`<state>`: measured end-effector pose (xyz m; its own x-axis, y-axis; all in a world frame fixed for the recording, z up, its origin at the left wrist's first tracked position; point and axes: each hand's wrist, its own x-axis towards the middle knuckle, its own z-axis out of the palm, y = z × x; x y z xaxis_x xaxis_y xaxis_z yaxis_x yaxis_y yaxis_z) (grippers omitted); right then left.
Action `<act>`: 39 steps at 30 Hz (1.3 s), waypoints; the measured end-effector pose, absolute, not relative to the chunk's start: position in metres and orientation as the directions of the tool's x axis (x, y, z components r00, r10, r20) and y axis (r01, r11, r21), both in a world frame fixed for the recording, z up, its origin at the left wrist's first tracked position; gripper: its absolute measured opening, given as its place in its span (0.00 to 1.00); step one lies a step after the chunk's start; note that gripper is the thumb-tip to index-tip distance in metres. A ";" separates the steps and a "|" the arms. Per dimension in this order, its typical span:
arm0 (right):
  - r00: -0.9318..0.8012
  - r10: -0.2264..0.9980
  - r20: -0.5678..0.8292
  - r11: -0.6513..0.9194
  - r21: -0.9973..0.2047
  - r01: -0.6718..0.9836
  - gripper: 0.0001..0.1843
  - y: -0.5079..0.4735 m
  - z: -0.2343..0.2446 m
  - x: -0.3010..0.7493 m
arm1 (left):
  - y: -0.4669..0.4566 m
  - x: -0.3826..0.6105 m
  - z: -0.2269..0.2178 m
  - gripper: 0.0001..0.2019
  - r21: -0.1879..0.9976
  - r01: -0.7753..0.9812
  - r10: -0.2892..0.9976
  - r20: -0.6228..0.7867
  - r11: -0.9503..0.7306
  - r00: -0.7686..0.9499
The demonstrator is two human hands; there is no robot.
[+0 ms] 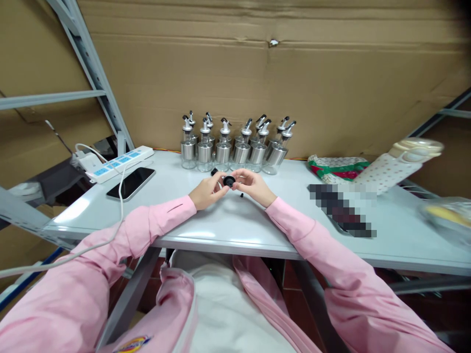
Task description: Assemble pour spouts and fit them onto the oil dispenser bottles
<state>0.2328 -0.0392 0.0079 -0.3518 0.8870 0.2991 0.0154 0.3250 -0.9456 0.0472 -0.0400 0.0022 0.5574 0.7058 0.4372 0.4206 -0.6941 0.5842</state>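
My left hand (209, 191) and my right hand (253, 185) meet over the middle of the white table (235, 228). Both pinch a small round black cap (228, 181) between their fingertips. A tiny black part (242, 195) lies on the table just under my right hand, and another black piece (214, 171) sits behind my left hand. Several glass bottles with steel bands and pour spouts (235, 147) stand in a row right behind my hands. Both arms wear pink sleeves.
A black phone (131, 183) and a white power strip (116, 163) with its cable lie at the left. A patterned cloth bundle (340, 169), a dotted mitt (395, 166) and a blurred-out object (342, 208) sit at the right. Cardboard (279, 73) backs the table.
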 end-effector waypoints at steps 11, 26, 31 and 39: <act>-0.378 0.851 0.365 0.403 -0.915 0.024 0.16 -0.039 0.007 0.233 | -0.043 0.049 0.004 0.15 0.629 0.393 0.728 0.458 -0.671 0.510; -0.463 0.817 0.344 0.470 -0.862 0.189 0.15 -0.047 0.007 0.231 | -0.045 0.047 0.003 0.11 0.429 0.484 0.647 0.519 -0.763 0.559; -0.470 0.793 0.387 0.539 -0.805 0.247 0.13 -0.051 0.010 0.230 | -0.043 0.047 0.003 0.11 0.385 0.500 0.630 0.519 -0.776 0.577; -0.478 0.762 0.437 0.604 -0.744 0.283 0.10 -0.054 0.010 0.228 | -0.043 0.048 0.005 0.09 0.272 0.459 0.525 0.579 -0.845 0.624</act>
<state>0.2283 -0.0535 0.0105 -0.4776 0.7622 0.4370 0.2835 0.6045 -0.7445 0.0481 -0.0430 0.0047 0.6236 0.5253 0.5789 0.4594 -0.8455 0.2723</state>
